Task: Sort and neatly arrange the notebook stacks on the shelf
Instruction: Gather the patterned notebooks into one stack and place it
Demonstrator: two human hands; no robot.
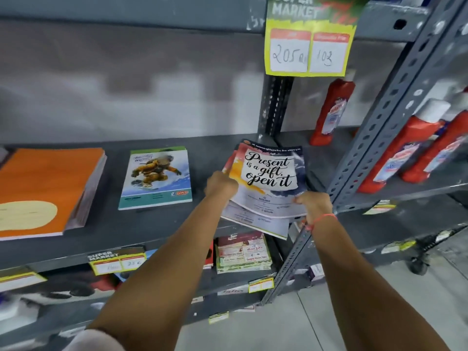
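A small stack of notebooks (268,178), the top cover reading "Present is a gift, open it", sits askew at the right end of the grey shelf (152,224), partly over its front edge. My left hand (220,184) grips the stack's left edge. My right hand (315,205) holds its lower right corner. A thick orange notebook stack (48,183) lies at the shelf's left. Between them lies a thin stack with a snowboarder cover (157,177), flat and square to the edge.
A perforated metal upright (364,153) stands just right of my right hand. Red bottles (329,110) fill the neighbouring shelf on the right. A yellow price sign (309,46) hangs above. More notebooks (243,252) lie on the shelf below.
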